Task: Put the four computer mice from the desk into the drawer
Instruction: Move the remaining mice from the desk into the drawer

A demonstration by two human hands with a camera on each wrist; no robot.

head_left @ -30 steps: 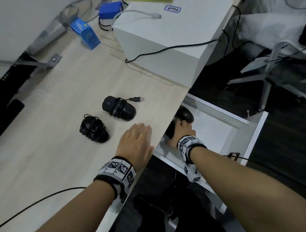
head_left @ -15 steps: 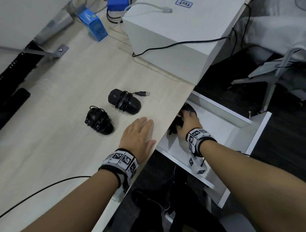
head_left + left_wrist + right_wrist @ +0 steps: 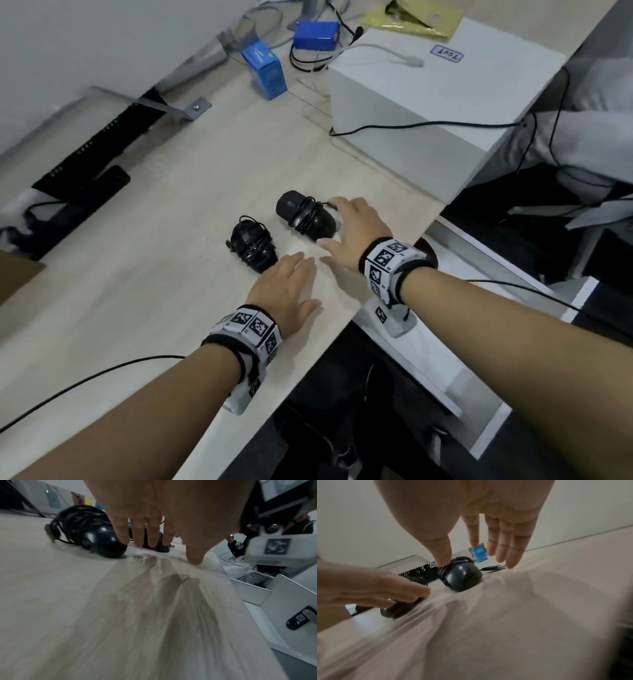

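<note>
Two black mice with their cables wound round them lie on the light wooden desk [image 3: 144, 274]: a near mouse [image 3: 253, 246] [image 3: 96, 534] and a far mouse [image 3: 305, 217] [image 3: 462, 577]. My left hand [image 3: 301, 281] is flat and open just above the desk, its fingers [image 3: 144, 531] right beside the near mouse. My right hand [image 3: 344, 228] is open and spread just right of the far mouse, its fingers [image 3: 505, 545] above the mouse and holding nothing. The white drawer [image 3: 472, 250] stands pulled out at the desk's right edge; my right wrist hides most of its inside.
A large white box [image 3: 428, 102] with a black cable over it stands at the back right. A blue carton [image 3: 265, 72] and a blue device [image 3: 317, 34] sit behind. A thin black cable [image 3: 85, 377] crosses the near desk. Dark gear [image 3: 85, 164] lies at left.
My right hand has come out of the drawer, empty, and moved left over the desk to the far mouse. My left hand has slid forward toward the near mouse.
</note>
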